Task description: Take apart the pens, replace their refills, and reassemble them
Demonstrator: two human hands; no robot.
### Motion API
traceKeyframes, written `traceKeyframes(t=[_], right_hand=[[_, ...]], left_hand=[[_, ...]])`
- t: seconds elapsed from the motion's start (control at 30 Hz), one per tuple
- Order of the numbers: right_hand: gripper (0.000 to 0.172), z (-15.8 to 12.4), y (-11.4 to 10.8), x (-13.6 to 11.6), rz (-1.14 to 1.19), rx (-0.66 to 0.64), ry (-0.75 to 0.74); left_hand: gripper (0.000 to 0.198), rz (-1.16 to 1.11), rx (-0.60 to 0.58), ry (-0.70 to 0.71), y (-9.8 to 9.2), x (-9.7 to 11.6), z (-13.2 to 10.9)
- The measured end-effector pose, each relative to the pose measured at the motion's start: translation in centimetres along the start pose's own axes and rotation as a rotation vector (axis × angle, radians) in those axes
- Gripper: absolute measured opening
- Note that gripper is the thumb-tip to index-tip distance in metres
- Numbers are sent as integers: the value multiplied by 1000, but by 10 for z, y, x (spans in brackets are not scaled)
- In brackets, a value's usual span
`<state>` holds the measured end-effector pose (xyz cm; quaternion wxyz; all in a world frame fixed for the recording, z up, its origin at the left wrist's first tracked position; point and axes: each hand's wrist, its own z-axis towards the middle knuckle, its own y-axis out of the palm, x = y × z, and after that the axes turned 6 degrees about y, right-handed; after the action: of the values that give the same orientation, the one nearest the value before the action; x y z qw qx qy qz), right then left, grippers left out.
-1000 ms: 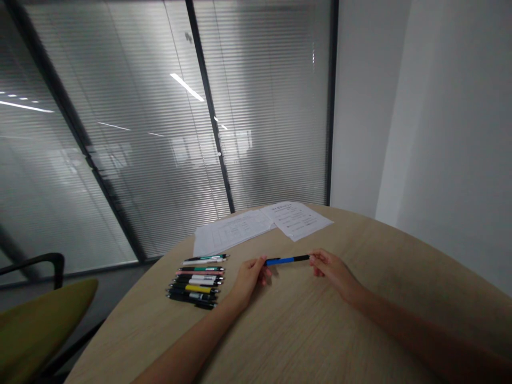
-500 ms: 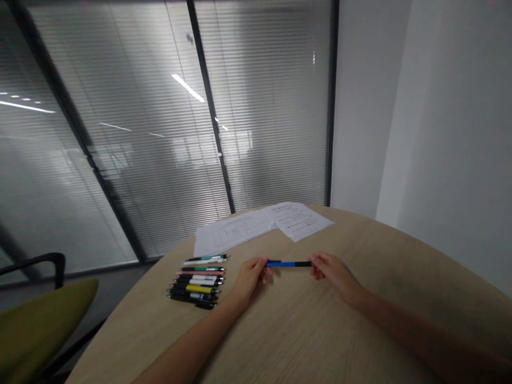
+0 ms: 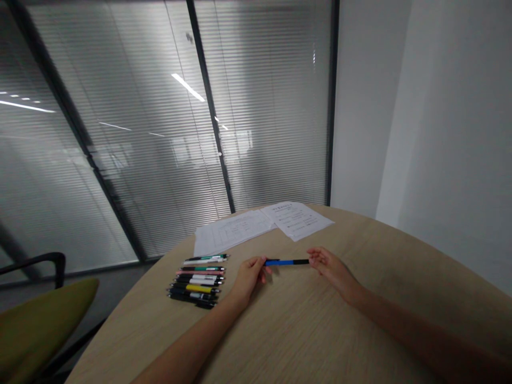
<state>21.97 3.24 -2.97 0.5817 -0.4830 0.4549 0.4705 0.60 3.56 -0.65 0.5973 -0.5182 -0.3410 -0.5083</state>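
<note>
A blue pen with a black end section (image 3: 285, 262) lies level between my two hands, just over the table. My left hand (image 3: 252, 274) pinches its left end between thumb and fingers. At the black end, my right hand (image 3: 326, 266) has its thumb and fingers loosened and a little apart, with the tip beside or touching the fingers. Several pens (image 3: 198, 280) in black, white, yellow, pink and green lie in a stacked row on the table, left of my left hand.
Printed sheets (image 3: 236, 230) and another printed page (image 3: 298, 220) lie near the far edge of the round wooden table (image 3: 400, 277). A chair with a green seat (image 3: 48, 320) stands at the left. Glass panels with blinds rise behind the table.
My right hand's fingers have loosened and lifted slightly at the pen's black end. The pen and my left hand have shifted very slightly left.
</note>
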Motion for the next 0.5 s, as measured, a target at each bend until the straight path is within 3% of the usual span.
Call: traceKeyframes(t=[0.27, 0.5], right_hand=[[21, 1, -2, 5, -92, -49, -35], [18, -2, -1, -2, 18, -36, 10]], left_hand=[[39, -10, -7, 1, 1, 3, -1], [39, -22, 3, 1, 0, 0, 0]])
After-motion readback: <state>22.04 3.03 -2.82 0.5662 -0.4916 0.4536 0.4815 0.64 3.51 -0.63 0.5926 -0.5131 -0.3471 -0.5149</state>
